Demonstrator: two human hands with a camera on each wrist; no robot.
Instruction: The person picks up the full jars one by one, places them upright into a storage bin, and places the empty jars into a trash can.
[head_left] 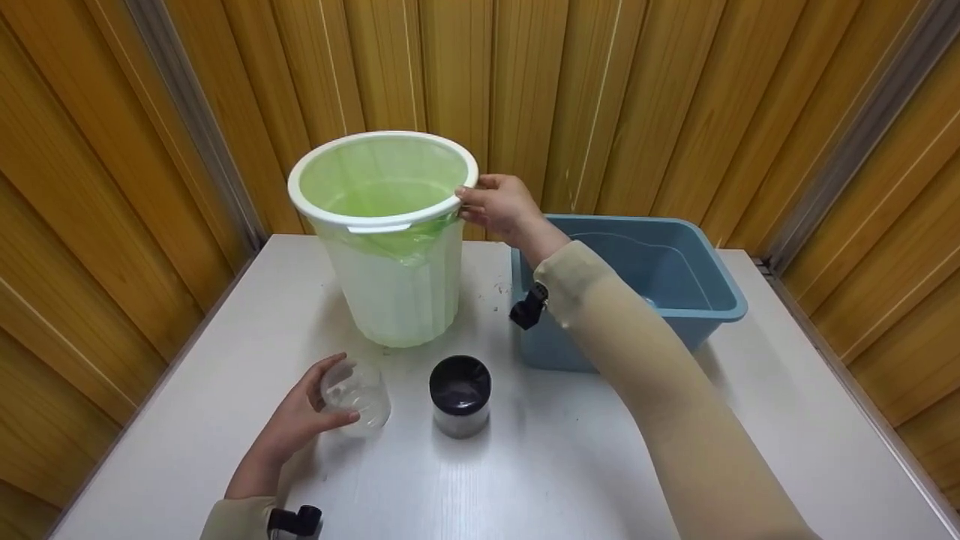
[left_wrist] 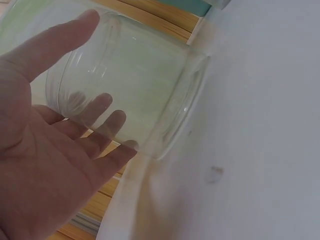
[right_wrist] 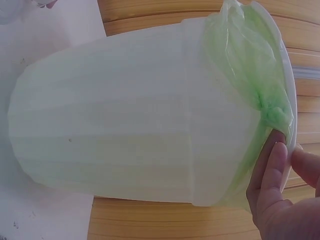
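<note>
At a white table (head_left: 570,465) walled in by wood panels, your right hand (head_left: 499,208) pinches the white rim of the translucent bin (head_left: 390,247), thumb on top and fingers under the lip beside the bunched green liner (right_wrist: 260,75). Your left hand (head_left: 300,420) curls round a clear, empty jar (head_left: 356,396) standing near the table's front, its mouth up. The bin stands upright behind and just right of the jar, so the left hand is the nearer one to it. A black-lidded jar (head_left: 460,395) and a blue tub (head_left: 675,270) sit to the right.
</note>
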